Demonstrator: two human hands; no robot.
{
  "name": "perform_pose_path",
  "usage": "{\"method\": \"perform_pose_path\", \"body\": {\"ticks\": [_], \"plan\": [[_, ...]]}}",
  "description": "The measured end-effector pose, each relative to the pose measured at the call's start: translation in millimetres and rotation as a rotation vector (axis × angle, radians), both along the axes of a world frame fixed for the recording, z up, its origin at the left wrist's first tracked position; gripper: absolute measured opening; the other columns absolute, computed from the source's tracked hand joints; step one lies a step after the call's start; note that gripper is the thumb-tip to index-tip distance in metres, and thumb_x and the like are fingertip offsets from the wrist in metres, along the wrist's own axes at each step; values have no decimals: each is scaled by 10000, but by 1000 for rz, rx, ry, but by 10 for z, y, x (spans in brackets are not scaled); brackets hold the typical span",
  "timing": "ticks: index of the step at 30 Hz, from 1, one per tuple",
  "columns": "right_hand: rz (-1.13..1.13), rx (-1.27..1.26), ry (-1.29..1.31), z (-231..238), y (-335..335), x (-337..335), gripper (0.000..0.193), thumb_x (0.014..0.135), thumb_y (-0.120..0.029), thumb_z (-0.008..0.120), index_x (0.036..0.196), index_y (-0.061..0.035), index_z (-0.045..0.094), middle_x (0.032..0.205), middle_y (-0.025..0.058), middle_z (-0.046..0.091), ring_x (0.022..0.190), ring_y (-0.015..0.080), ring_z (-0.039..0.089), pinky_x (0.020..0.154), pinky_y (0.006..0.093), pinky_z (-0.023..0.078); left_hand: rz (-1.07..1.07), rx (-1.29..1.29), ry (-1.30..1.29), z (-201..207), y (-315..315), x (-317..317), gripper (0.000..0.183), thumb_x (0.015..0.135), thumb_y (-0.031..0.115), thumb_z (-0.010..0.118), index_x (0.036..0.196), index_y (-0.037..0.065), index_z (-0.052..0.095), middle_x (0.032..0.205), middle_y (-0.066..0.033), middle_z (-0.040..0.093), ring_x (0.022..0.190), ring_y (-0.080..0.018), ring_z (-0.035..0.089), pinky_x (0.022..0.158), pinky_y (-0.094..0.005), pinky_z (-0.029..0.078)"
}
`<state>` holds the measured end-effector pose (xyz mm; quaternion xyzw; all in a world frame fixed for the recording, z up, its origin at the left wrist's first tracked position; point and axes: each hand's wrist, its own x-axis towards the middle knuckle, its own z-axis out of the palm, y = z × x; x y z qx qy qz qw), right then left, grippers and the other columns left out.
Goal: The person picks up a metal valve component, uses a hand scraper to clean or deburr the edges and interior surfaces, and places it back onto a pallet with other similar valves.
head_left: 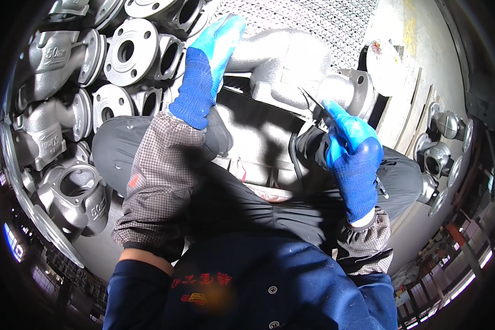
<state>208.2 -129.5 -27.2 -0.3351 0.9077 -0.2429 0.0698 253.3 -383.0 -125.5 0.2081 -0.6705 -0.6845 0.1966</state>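
Observation:
A grey cast-metal valve body (291, 66) lies crosswise in front of me, above my lap, with a flange at its right end. My left hand (217, 49), in a blue coated glove, is closed over its left end, fingers long and together; the glove hides that end. My right hand (353, 135), gloved alike, is wrapped round a slim pointed hand tool (315, 102). The tool's dark tip meets or nearly meets the casting's near side, and its thin back end shows below the hand. Its exact kind cannot be made out.
Similar flanged valve bodies (132, 52) are stacked close on the left. Smaller castings (448, 125) stand at the right beside wooden slats (410, 104). A textured metal mesh surface (308, 16) lies beyond the casting. My knees flank a pale block-like support (258, 129).

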Motion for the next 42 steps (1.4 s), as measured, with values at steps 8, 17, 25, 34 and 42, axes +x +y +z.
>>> {"method": "perform_pose_path", "body": {"ticks": [8,17,25,34,42], "plan": [[-48,16,63,-25,0,30,369,773,43,606,1099,-116,673,724,114,629,638,226,612,602,308,477,-5,28,-6,-36,36,-22,437,905,219,590,1247,-45,519,1216,-129,581,1107,-178,550,987,-288,409],[3,-14,137,-99,47,-12,372,702,-11,628,1053,-123,685,661,83,573,590,252,585,554,348,462,-3,104,25,-111,72,-48,434,898,189,604,1246,-53,514,1193,-122,591,1088,-172,559,974,-285,423],[33,75,82,27,15,-45,440,718,73,594,1109,-113,670,684,110,587,610,228,579,586,316,465,16,169,22,-47,93,-42,450,893,202,613,1251,-51,511,1201,-113,585,1099,-166,550,977,-279,417],[82,114,89,88,-7,-98,447,711,69,589,1113,-112,665,675,105,580,601,232,571,574,331,459,-6,75,46,-108,57,-47,438,898,220,599,1245,-37,526,1213,-121,582,1113,-179,543,991,-295,406],[111,172,80,128,-4,-118,435,714,59,592,1107,-111,669,680,101,594,613,242,579,589,330,468,-10,25,4,-137,22,-34,360,917,180,566,1208,-31,558,1217,-120,581,1119,-186,549,987,-295,410]]}}
